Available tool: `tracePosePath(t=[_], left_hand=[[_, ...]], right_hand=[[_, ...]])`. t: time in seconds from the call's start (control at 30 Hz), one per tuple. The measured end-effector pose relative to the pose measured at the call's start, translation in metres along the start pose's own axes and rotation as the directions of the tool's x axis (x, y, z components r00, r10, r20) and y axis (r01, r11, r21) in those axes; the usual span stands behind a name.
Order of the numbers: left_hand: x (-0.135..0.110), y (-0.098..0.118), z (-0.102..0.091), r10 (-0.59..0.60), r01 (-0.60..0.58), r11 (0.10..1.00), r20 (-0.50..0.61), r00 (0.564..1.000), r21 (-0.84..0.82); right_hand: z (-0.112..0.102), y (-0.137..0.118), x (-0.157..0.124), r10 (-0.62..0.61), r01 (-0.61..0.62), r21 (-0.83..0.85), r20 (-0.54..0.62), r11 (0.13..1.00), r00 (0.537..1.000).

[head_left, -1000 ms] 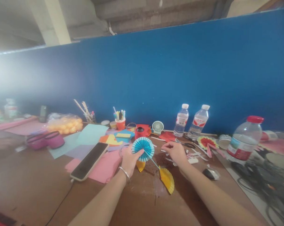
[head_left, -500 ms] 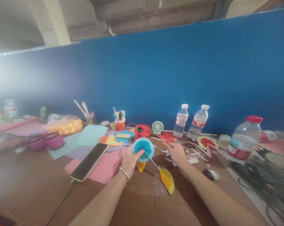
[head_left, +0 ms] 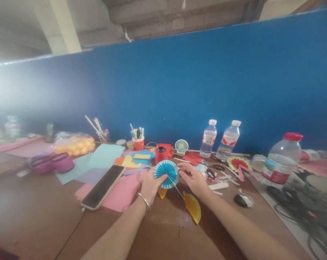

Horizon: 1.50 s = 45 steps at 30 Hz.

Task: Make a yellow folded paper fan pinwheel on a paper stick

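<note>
My left hand (head_left: 149, 185) is closed round the lower left edge of a round blue pleated paper fan (head_left: 166, 173), held upright over the brown table (head_left: 39, 216). A thin blue stick (head_left: 177, 188) runs down to the right from the fan's centre. My right hand (head_left: 193, 179) has come up against the fan's right edge, fingers curled and pinching at it. A yellow pleated half fan (head_left: 192, 206) lies on the table below my right hand. Another yellow piece (head_left: 161, 192) peeks out under the blue fan.
A phone (head_left: 103, 186) lies on pink paper (head_left: 120, 193) at the left. Coloured sheets, a pen cup (head_left: 138, 142), a red tape holder (head_left: 160, 153), a small fan (head_left: 182, 146), two water bottles (head_left: 209, 138), scissors (head_left: 216, 167), paper scraps, a mouse (head_left: 240, 199) and a big bottle (head_left: 281, 159) stand around.
My right hand has moved left from the paper scraps to the right edge of the blue fan. My left hand has kept hold of the fan almost in place.
</note>
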<state>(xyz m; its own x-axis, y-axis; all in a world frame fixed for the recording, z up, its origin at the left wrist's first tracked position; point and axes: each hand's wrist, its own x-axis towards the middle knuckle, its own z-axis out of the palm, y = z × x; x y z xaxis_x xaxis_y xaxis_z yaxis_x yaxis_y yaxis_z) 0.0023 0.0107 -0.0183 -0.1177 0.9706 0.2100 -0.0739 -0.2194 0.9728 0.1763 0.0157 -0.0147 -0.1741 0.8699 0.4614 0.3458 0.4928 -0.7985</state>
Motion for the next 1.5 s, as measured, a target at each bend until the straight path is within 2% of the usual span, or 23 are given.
tracePosePath(t=[0.13, 0.37, 0.63, 0.77, 0.97, 1.03, 1.17, 1.3, 1.5], left_hand=[[-0.003, 0.003, 0.002, -0.039, 0.039, 0.999, -0.01, 0.999, -0.014], [-0.004, 0.004, 0.002, -0.077, 0.075, 0.996, -0.035, 0.996, -0.045], [-0.003, -0.002, 0.002, -0.086, 0.099, 0.985, 0.098, 0.991, -0.14], [-0.003, -0.004, 0.001, -0.079, 0.086, 0.99, 0.069, 0.994, -0.11], [-0.002, -0.005, -0.001, -0.042, 0.043, 0.999, 0.018, 0.999, -0.024], [-0.001, -0.006, -0.002, -0.032, 0.032, 0.999, 0.01, 0.999, 0.008], [0.0, -0.007, -0.003, -0.018, 0.016, 0.998, 0.027, 0.999, 0.057], [0.0, -0.007, -0.003, -0.04, 0.039, 0.999, 0.042, 0.998, 0.025], [-0.002, -0.004, -0.001, -0.049, 0.05, 0.999, 0.066, 0.997, -0.016]], right_hand=[[0.005, -0.004, -0.003, 0.002, -0.002, 0.055, 0.006, 0.998, 1.0], [0.007, -0.003, -0.005, 0.117, -0.116, 0.125, -0.001, 0.985, 0.993], [0.01, 0.01, -0.002, 0.197, -0.191, 0.306, 0.011, 0.933, 0.98], [0.007, 0.008, -0.002, 0.153, -0.15, 0.244, 0.005, 0.958, 0.988], [0.001, 0.0, -0.003, -0.022, 0.022, 0.034, -0.013, 0.999, 1.0], [0.002, 0.0, -0.002, -0.03, 0.03, 0.023, -0.016, 0.999, 0.999], [0.005, 0.001, -0.002, 0.07, -0.067, 0.1, -0.03, 0.993, 0.997], [0.008, 0.002, -0.002, 0.157, -0.156, 0.18, 0.006, 0.971, 0.988], [0.009, 0.01, -0.002, 0.218, -0.216, 0.27, 0.021, 0.938, 0.976]])
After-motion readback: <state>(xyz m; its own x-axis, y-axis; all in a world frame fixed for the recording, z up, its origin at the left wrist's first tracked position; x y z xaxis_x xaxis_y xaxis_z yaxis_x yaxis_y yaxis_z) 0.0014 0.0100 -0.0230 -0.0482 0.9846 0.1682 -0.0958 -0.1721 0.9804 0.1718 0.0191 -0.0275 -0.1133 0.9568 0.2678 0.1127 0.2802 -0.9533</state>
